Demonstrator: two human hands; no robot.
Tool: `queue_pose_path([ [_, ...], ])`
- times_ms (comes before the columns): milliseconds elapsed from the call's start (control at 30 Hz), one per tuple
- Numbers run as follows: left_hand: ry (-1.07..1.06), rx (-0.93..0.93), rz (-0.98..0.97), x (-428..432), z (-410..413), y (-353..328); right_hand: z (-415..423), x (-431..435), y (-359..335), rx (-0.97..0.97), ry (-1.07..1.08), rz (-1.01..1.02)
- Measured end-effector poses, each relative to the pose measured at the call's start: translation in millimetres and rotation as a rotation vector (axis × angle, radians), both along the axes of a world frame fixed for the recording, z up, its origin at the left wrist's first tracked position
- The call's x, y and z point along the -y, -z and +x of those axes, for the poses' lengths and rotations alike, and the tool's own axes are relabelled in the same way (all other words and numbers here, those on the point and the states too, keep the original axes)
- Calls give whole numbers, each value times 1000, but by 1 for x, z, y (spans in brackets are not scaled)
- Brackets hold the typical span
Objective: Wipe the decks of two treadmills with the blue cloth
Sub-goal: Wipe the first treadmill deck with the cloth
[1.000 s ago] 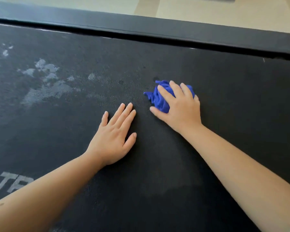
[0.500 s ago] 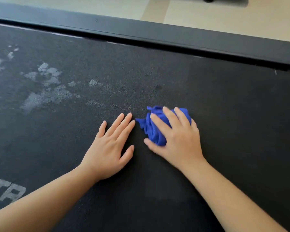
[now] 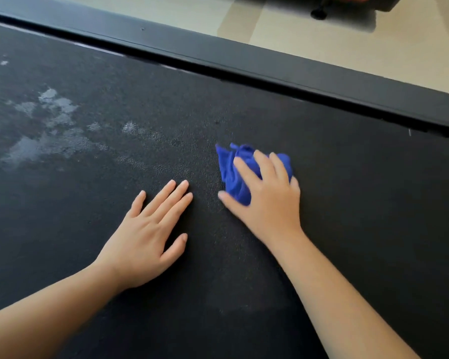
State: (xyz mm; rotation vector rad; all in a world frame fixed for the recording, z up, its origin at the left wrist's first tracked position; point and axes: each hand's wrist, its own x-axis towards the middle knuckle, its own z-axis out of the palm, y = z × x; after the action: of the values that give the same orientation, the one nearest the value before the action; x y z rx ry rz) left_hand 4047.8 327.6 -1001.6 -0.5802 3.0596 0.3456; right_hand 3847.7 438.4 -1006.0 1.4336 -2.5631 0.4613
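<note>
In the middle of the treadmill deck [image 3: 347, 203], the blue cloth [image 3: 233, 174] sits bunched up under the right hand [image 3: 267, 200]. Its fingers bend round the cloth and press it down. The left hand [image 3: 145, 237] lies flat and open just beside. I think such a small wad could miss the pale dusty patches [image 3: 44, 141] at the left.

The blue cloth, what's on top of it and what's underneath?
The right hand lies on top of the blue cloth, gripping it. Underneath is the black treadmill deck. The patch directly beneath is covered, so any dirt there cannot be seen.
</note>
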Motion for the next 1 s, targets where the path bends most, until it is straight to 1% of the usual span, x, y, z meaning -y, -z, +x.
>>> queue_pose_path([
  [67, -1, 8, 1, 0, 0, -1, 7, -15, 4, -7, -56, -34],
  [133, 1, 7, 6, 1, 0, -1, -5, -5, 3, 11, -49, -60],
  [200, -2, 4, 8, 0, 0, -1, -30, 20, 0, 34, 12, -25],
  [300, -4, 0, 14, 0, 1, -1, -89, 71, -3, 114, 148, 95],
  [367, 9, 0, 11, 1, 1, -1, -122, 98, -7, 127, 236, 132],
  [433, 3, 0, 27, 0, 1, -1, -136, 113, -7, 133, 294, 142],
  [500, -4, -5, 32, -1, 1, -2, -130, 110, -5, 131, 286, 133],
  [567, -1, -6, 24, -1, 0, -1, -109, 87, -5, 114, 225, 106],
  [700, -7, -15, 30, -1, 0, -2, -24, 3, -3, 36, 73, -51],
  [800, -8, -19, 26, -1, 0, -1, 28, -52, 0, -24, -28, -47],
  [900, -7, -25, 17, -1, -1, -1, 22, -51, 3, -35, -74, -79],
  [1000, -9, -30, 21, 0, 0, 0, -14, -4, 2, 2, 7, -71],
])
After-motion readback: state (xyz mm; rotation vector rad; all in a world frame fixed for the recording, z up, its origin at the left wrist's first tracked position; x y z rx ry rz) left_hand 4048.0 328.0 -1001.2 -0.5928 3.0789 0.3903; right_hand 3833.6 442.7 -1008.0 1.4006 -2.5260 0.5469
